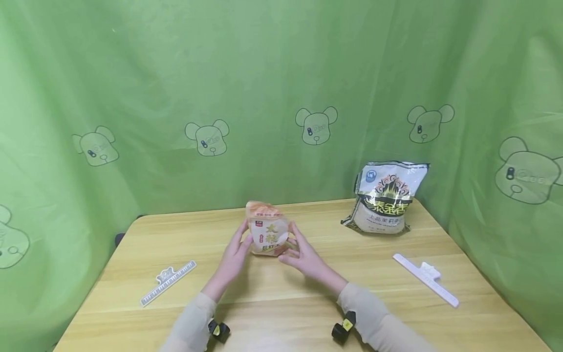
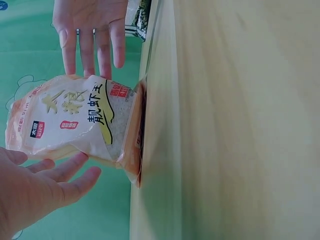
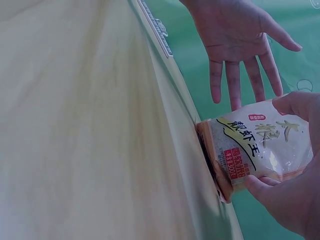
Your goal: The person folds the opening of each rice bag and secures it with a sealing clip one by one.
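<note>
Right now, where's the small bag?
In the head view, the small bag stands on the table, just left of centre, between the left hand and right hand; the big bag is farther back, to its right.

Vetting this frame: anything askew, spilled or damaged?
Nothing stands out; no spill or damage shows. The small orange-and-white plastic bag stands upright between left hand and right hand; the large white-and-black plastic bag stands back right. A grey, ruler-shaped clip and pale lilac clip lie angled on the wood-grain table.
</note>
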`<state>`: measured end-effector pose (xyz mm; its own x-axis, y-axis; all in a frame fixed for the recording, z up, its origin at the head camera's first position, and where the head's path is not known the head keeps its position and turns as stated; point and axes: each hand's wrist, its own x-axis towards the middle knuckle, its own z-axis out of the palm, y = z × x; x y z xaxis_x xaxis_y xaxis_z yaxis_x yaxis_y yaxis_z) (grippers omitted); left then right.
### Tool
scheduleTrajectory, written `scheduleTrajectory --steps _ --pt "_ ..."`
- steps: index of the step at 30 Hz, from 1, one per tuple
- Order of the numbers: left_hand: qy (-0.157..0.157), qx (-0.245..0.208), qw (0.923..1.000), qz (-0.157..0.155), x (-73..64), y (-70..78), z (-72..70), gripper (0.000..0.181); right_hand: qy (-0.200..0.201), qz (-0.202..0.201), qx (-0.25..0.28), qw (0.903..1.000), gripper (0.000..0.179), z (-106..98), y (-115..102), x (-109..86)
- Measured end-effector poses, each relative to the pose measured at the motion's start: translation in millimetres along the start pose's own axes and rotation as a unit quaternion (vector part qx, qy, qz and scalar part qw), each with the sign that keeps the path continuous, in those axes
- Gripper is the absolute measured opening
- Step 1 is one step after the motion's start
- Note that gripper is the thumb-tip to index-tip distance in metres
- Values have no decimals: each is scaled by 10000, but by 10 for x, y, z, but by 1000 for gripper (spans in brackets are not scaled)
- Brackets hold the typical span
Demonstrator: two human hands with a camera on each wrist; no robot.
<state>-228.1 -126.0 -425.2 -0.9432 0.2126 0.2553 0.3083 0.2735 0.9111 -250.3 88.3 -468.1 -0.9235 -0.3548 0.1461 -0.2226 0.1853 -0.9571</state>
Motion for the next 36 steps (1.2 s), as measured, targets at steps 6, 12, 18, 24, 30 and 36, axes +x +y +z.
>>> scheduleTrajectory --steps 6,12,18,24,30,36 --pt "54 31 10000 10 -85 -4 -76 52 -227 60 15 9997 100 85 -245 -83" --pt "229 174 9996 -79 -111 -243 -137 53 -386 20 -109 9992 100 172 -318 -113" --pt "133 11 9989 -448 -205 -139 -250 52 -436 -57 -147 9989 101 264 -307 -94" --pt "273 139 9988 -390 -232 -263 -336 49 -480 -119 -148 9987 102 357 -324 -79" --pt "353 259 9982 -409 -279 -290 -423 50 -555 -111 -105 9983 101 443 -362 -83" --pt "442 331 9971 -519 -331 -251 -521 47 -643 -131 -34 9978 101 520 -404 -84"
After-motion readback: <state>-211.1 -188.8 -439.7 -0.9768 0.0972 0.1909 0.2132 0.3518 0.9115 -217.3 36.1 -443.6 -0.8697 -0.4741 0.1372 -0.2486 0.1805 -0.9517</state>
